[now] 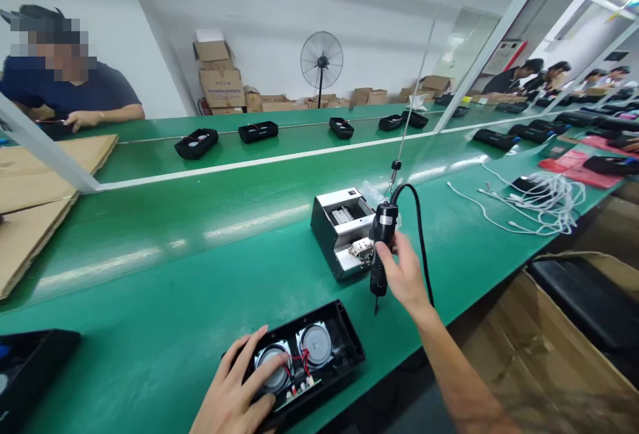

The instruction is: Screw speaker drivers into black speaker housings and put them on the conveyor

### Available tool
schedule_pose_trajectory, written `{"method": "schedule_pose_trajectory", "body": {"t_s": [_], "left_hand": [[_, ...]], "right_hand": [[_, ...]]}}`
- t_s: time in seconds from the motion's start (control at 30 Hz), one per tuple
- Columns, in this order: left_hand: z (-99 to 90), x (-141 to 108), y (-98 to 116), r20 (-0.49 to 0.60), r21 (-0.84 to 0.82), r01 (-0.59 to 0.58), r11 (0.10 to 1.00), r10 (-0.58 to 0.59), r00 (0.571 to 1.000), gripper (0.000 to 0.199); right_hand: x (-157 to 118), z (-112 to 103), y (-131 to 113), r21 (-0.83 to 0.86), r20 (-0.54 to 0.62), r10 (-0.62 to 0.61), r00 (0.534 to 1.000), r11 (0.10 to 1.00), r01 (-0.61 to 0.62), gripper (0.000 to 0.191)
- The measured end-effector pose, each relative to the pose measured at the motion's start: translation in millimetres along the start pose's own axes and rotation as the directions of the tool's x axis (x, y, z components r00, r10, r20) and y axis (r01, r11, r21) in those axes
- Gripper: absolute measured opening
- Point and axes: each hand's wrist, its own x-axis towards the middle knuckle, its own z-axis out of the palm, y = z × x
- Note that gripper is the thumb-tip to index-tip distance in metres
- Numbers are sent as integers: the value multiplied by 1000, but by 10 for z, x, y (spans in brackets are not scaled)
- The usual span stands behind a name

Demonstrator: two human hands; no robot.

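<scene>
My left hand [234,391] rests flat on an open black speaker housing [339,341] at the near edge of the green bench; two round speaker drivers [314,344] and red wires show inside. My right hand [404,274] grips a black electric screwdriver [382,247], held upright with its bit pointing down a little to the right of the housing. Its black cable loops up and hangs from a cord above. Just behind the screwdriver stands a grey metal screw feeder box [332,227].
A green conveyor belt [249,154] carries several black housings [196,143] behind a white rail. Flat cardboard [34,181] lies at left, white cables [539,198] at right. A person in a dark shirt [74,91] sits across; others work far right. A fan and boxes stand at the wall.
</scene>
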Motion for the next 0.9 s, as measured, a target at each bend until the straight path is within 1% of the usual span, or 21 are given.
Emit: {"method": "schedule_pose_trajectory", "body": {"t_s": [0.03, 0.07, 0.1, 0.17, 0.2, 0.23, 0.3, 0.37, 0.43, 0.47, 0.53, 0.57, 0.63, 0.73, 0.83, 0.9], "left_hand": [[-9, 11, 7, 3, -3, 3, 1000, -3, 1000, 22], [-17, 19, 15, 3, -3, 4, 1000, -4, 1000, 21], [-23, 22, 24, 4, 2, 6, 1000, -6, 1000, 20], [-32, 10, 37, -6, 14, 8, 1000, -8, 1000, 21], [-36, -3, 37, -14, 16, 17, 1000, -16, 1000, 21], [-40, -20, 29, -10, 22, 26, 999, -26, 1000, 20], [-49, -48, -16, 33, 53, 20, 998, -22, 999, 16], [-48, -45, -80, 82, 100, -56, 993, 47, 996, 9], [-20, 9, -123, 120, 129, -136, 982, 121, 985, 5], [8, 53, -125, 111, 131, -140, 981, 126, 986, 6], [91, 154, -90, 62, 115, -80, 990, 73, 995, 12], [140, 202, -60, 31, 99, -34, 994, 31, 999, 15], [231, 277, 2, -24, 56, 33, 998, -32, 999, 20], [306, 321, 53, -41, 11, 63, 998, -63, 997, 20], [307, 315, 65, -51, -17, 78, 997, -79, 996, 23], [289, 312, 79, -47, -37, 101, 994, -103, 994, 25]], "right_hand": [[-19, 22, 40, 26, 75, 62, 995, 998, -64, 34], [-55, 47, 62, 55, 106, 104, 989, 992, -110, 33], [-102, 69, 70, 85, 90, 124, 988, 988, -132, 33], [-198, 95, 64, 139, 14, 121, 993, 983, -121, 33], [-235, 97, 57, 166, 0, 113, 994, 980, -112, 32], [-257, 91, 47, 202, 14, 111, 994, 973, -111, 32], [-252, 63, 12, 301, 79, 120, 990, 944, -138, 31], [-181, 25, -66, 430, 110, 106, 988, 891, -144, 34], [-63, 1, -194, 560, 45, 46, 998, 826, -64, 36], [6, 2, -270, 600, -17, 4, 1000, 800, 7, 36], [146, 38, -410, 618, -134, -76, 988, 773, 144, 34], [210, 72, -463, 588, -178, -106, 978, 785, 193, 33], [309, 158, -518, 493, -198, -144, 970, 840, 226, 30], [360, 262, -506, 410, -119, -146, 982, 894, 182, 28], [283, 265, -503, 401, 31, -115, 993, 911, 93, 30], [161, 210, -562, 435, 158, -94, 983, 900, 16, 32]]}}
